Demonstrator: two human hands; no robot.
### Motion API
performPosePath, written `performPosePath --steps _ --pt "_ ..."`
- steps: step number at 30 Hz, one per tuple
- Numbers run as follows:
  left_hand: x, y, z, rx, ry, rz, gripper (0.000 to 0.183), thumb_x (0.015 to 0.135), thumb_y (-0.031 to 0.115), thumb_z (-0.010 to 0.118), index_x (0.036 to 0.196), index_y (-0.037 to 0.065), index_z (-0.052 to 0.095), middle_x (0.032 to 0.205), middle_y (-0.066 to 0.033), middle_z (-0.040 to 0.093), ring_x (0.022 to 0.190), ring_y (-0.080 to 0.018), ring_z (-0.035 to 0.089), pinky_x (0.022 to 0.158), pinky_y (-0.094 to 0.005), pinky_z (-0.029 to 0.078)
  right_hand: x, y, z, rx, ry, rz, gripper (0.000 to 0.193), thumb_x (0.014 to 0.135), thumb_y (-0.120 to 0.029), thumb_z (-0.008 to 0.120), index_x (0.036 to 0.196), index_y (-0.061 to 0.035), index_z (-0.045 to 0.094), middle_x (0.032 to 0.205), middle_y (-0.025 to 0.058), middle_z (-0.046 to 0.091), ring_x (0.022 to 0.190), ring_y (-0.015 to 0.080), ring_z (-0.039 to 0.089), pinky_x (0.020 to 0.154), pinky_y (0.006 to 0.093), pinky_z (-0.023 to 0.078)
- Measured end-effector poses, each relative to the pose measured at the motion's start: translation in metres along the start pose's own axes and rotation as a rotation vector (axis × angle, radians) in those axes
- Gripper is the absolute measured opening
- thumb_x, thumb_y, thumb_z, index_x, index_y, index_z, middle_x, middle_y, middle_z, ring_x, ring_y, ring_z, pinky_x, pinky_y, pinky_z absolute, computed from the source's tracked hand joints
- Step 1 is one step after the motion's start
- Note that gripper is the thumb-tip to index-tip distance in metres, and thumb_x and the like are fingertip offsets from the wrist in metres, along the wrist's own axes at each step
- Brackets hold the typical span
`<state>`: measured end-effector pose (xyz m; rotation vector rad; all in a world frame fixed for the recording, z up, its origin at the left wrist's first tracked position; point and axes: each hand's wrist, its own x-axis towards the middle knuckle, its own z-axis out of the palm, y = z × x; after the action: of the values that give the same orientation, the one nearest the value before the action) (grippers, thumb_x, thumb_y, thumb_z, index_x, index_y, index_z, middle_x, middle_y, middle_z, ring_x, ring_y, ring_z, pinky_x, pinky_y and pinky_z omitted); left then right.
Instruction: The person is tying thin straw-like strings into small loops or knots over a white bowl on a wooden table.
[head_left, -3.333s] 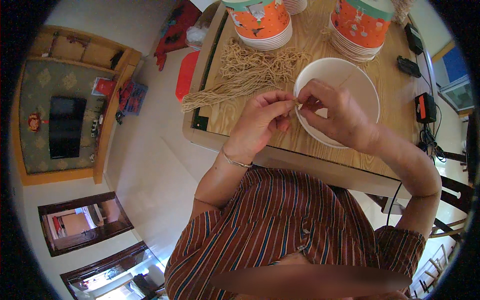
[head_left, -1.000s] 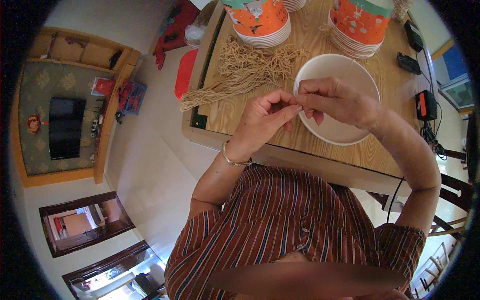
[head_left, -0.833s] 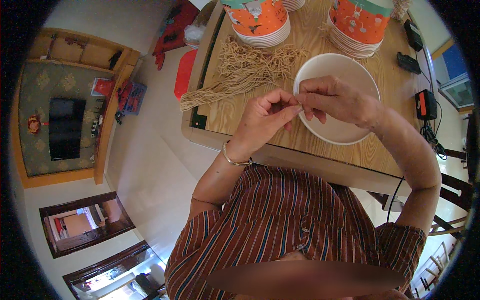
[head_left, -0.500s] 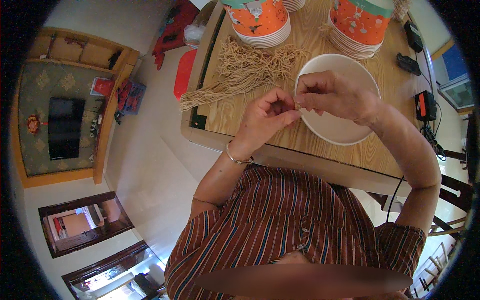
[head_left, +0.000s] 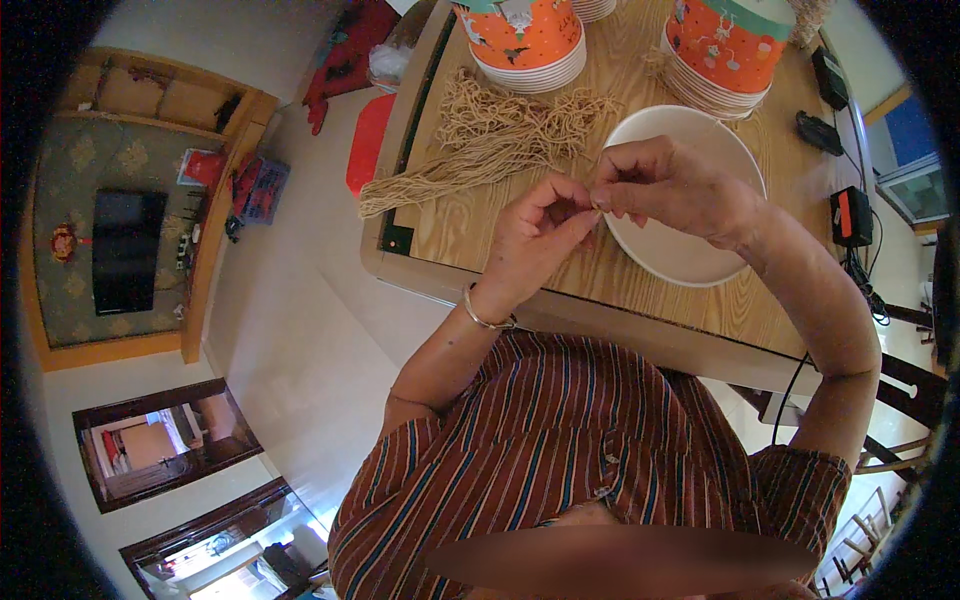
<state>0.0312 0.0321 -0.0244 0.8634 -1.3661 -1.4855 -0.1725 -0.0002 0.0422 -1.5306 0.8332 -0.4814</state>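
A: Our clock is centred on the bowl (head_left: 680,250), twelve away from us. Where do we log the hands?

B: The left hand (head_left: 535,235) is outside the rim, between eight and nine. The right hand (head_left: 690,195) is over the opening, wrist toward four. Their tips meet near nine, above the rim.

A: Fingers?

B: Left: thumb and forefinger pinched together, the others loosely curled. Right: a matching pinch, thumb laid against a bent forefinger. Between the two pinches we note a yellowish-tan bit (head_left: 600,204). Too small for us to say what; colour close to the cord's.

A: Step in hand, by our reading?

B: Two-handed fingertip work on the bit, under way, we judge. Whether it is a twist, a knot or a separation, we cannot tell; the fingers cover most of it.

A: What does the next move call for?

B: We'd say one pinch as anchor, the other adjusting lightly. Small finger motion, not arm motion. Something that slight could slip from the tips.

A: Surroundings?

B: The cord (head_left: 500,150), a loose tan heap, lies at half past nine on the table (head_left: 450,235). The left stack (head_left: 530,45), orange, at half past ten; the right stack (head_left: 725,45), similar, at half past twelve. A black adapter (head_left: 852,215) at three.
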Motion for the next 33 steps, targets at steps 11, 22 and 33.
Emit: performPosePath --steps 11,22,33 --pt "-0.003 -0.003 0.004 -0.015 0.046 -0.032 0.005 0.093 0.001 0.057 0.098 0.003 0.055 0.084 -0.0007 0.060 0.072 -0.0068 0.058 0.066 -0.0218 0.051 0.001 0.003 0.001 0.013 0.007 -0.026 0.012 0.092 -0.016 0.061 0.088 -0.0043 0.063 0.073 -0.0034 0.056 0.066 0.0034 0.049 0.057 0.0203 0.040" --pt "-0.010 -0.002 0.014 -0.064 0.127 -0.018 0.015 0.096 0.002 0.052 0.110 0.001 0.048 0.101 -0.0053 0.056 0.075 -0.0099 0.058 0.068 -0.0262 0.052 -0.002 0.000 0.005 -0.106 0.018 -0.063 0.013 0.094 -0.015 0.059 0.088 -0.0039 0.060 0.071 -0.0038 0.053 0.063 0.0030 0.047 0.055 0.0211 0.039" --pt "-0.016 0.002 0.017 0.088 0.123 0.021 0.013 0.091 -0.002 0.058 0.103 0.002 0.053 0.091 -0.0006 0.057 0.073 -0.0055 0.057 0.068 -0.0207 0.049 -0.001 0.002 0.011 -0.188 0.057 -0.169 0.013 0.093 -0.013 0.060 0.088 -0.0012 0.059 0.073 -0.0009 0.057 0.071 0.0053 0.052 0.064 0.0234 0.045"
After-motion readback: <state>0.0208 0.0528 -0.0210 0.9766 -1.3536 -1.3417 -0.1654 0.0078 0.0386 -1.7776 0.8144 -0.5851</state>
